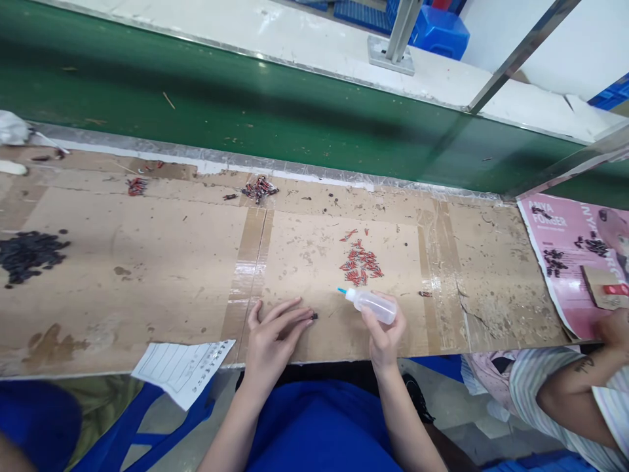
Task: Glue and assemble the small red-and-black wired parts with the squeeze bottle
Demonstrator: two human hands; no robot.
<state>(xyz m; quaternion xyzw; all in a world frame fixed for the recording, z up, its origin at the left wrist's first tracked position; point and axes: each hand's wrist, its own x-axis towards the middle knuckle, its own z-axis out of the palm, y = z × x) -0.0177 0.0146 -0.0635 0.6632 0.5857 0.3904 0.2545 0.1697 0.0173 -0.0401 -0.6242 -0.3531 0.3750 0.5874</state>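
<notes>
My right hand [386, 331] is wrapped round a translucent squeeze bottle [376, 307] with a white cap. Its blue nozzle tip [341, 290] points left, above the cardboard. At the edge of the table my left hand [279, 331] has thumb and fingertips closed on a small black part [314, 316]. Just beyond the bottle lies a loose pile of small red-and-black parts [361, 263]. A single similar part [424, 294] rests to the right of my right hand.
Cardboard [314, 229] covers the table. Black pieces [32, 255] are heaped at left, and a dark-red cluster [260, 189] lies at the back. A paper sheet [184, 370] overhangs the front edge. At right, a co-worker's arm [574, 387] is beside a pink sheet [565, 262].
</notes>
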